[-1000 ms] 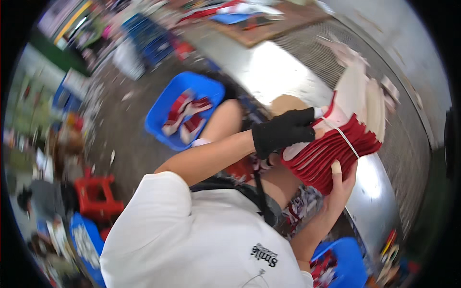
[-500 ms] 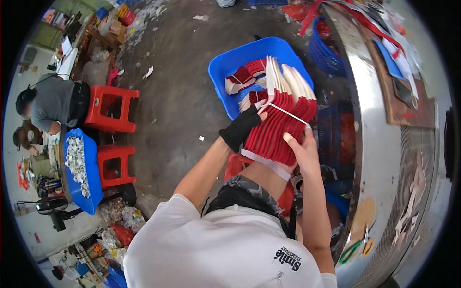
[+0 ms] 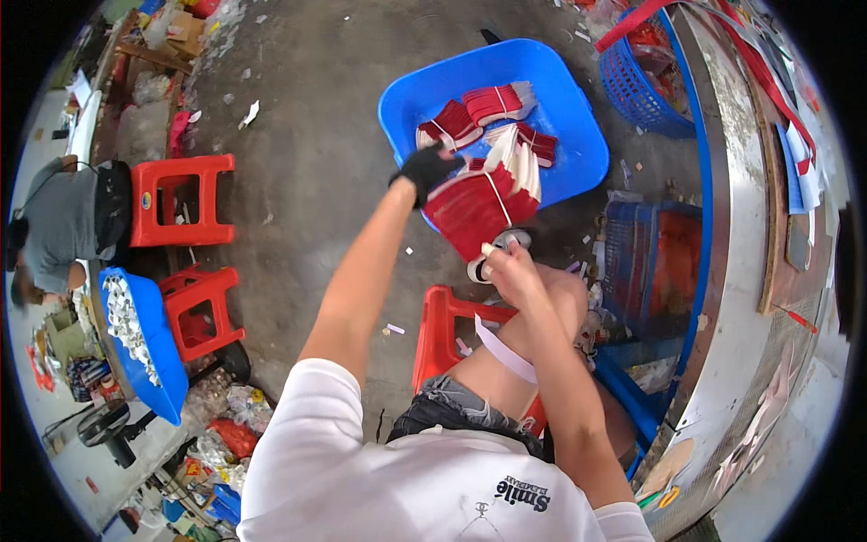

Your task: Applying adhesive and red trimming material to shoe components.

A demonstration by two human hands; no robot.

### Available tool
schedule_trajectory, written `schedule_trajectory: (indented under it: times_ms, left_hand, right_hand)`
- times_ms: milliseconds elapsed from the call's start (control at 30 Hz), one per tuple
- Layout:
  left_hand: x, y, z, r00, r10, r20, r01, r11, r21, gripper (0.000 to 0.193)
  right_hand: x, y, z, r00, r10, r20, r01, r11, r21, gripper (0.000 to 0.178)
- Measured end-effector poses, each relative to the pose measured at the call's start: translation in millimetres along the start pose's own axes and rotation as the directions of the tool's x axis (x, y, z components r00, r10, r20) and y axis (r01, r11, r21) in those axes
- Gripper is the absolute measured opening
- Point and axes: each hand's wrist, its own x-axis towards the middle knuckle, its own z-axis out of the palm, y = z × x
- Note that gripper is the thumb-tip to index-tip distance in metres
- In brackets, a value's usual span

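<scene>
A bundle of stacked red-and-white fabric pieces (image 3: 471,215), tied with a white band, is held tilted over the near rim of a blue tub (image 3: 582,149). My left hand (image 3: 428,170), in a black fingerless glove, is at the bundle's upper left edge; its fingers are smeared by motion. At the lower right edge, the fingers of my right hand (image 3: 513,274) are bent closed against the bundle, with a pale covering on one fingertip. Several similar tied bundles (image 3: 497,102) lie inside the tub. A pale strip (image 3: 504,350) rests across my thigh.
A blue basket (image 3: 643,90) stands right of the tub, near a long metal-topped bench (image 3: 736,172). Blue crates (image 3: 623,239) sit below it. To the left are red stools (image 3: 181,203), a blue tub of white pieces (image 3: 144,348) and a seated person (image 3: 68,212). A red stool (image 3: 438,330) is under me.
The bundle has moved from above my lap forward and left, toward the tub, and now tilts. Both hands moved left, the left one also forward. More of the tub's inside shows.
</scene>
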Motion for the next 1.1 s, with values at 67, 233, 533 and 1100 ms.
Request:
schedule_trajectory:
  times_ms: [67,233,533,1100]
  left_hand:
    - [18,-2,-16,0.988,0.108,-0.109,-0.133,0.959,-0.252,0.047]
    - [-32,-5,13,0.985,0.117,0.126,-0.114,0.993,-0.031,0.042]
    - [-235,45,90,0.687,0.58,0.437,-0.472,0.814,-0.339,0.052]
    - [-329,279,-20,0.591,0.425,0.685,-0.361,0.899,-0.247,0.013]
  right_hand:
    - [-4,-16,-13,0.988,0.088,0.124,-0.091,0.996,0.025,0.068]
    - [-71,-23,-30,0.978,0.035,0.203,0.01,0.976,-0.218,0.047]
    - [-209,38,-89,0.778,-0.629,-0.002,0.558,0.691,-0.459,0.031]
    - [-334,94,-141,0.503,-0.827,0.253,0.825,0.372,-0.425,0.027]
